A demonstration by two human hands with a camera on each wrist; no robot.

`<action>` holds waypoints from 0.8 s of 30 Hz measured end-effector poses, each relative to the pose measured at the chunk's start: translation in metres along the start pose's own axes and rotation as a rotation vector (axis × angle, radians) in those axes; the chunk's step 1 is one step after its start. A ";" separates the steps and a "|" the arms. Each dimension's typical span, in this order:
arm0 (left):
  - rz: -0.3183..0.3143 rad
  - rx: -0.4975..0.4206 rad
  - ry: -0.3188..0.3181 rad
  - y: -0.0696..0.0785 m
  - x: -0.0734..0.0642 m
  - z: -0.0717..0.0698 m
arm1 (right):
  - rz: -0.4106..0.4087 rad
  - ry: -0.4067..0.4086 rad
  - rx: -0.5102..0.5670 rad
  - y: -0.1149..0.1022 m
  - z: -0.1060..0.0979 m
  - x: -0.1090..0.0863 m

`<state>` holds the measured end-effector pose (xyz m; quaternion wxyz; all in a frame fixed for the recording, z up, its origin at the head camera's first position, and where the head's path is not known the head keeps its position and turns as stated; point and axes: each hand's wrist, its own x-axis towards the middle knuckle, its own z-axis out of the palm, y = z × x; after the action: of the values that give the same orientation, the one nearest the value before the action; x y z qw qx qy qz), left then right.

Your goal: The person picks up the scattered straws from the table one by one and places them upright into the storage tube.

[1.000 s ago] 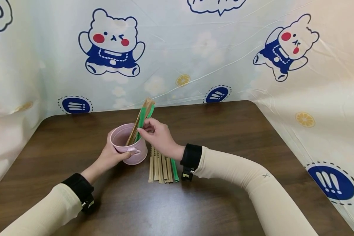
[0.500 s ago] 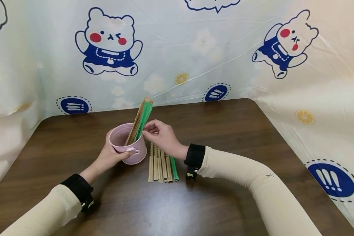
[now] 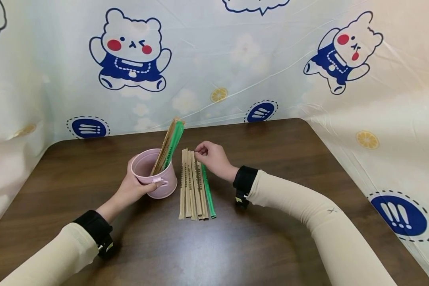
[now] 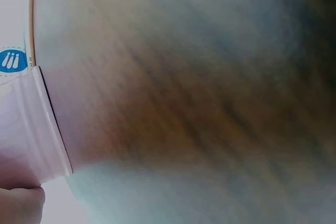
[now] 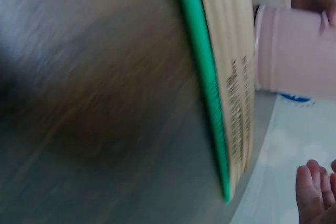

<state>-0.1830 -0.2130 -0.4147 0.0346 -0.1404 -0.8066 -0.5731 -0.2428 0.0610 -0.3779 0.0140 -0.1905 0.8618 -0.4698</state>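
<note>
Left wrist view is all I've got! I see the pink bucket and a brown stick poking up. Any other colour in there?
Observer: Yes, the head view shows at least one green stick leaning beside the brown ones in the bucket.
Operator: Cool! Where's the other hand?
Observer: The right hand is by the far ends of a row of sticks on the table; I can't tell if it touches them.
Operator: Is that row all brown?
Observer: No, a lone green one lies along its side farthest from the bucket.
</note>
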 end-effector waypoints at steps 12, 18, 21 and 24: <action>-0.015 -0.012 -0.008 -0.001 -0.001 0.000 | 0.256 -0.158 -0.118 0.039 0.002 0.013; -0.010 -0.020 -0.006 0.001 -0.001 -0.001 | 0.320 -0.195 -0.117 0.035 0.002 0.017; -0.009 -0.021 -0.003 0.001 -0.001 -0.001 | 0.345 -0.205 -0.120 0.033 0.002 0.018; -0.015 -0.011 -0.001 0.001 -0.002 -0.001 | 0.358 -0.209 -0.137 0.033 0.003 0.020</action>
<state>-0.1813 -0.2140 -0.4142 0.0289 -0.1349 -0.8044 -0.5778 -0.2707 0.0674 -0.4035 0.1736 -0.0824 0.9056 -0.3780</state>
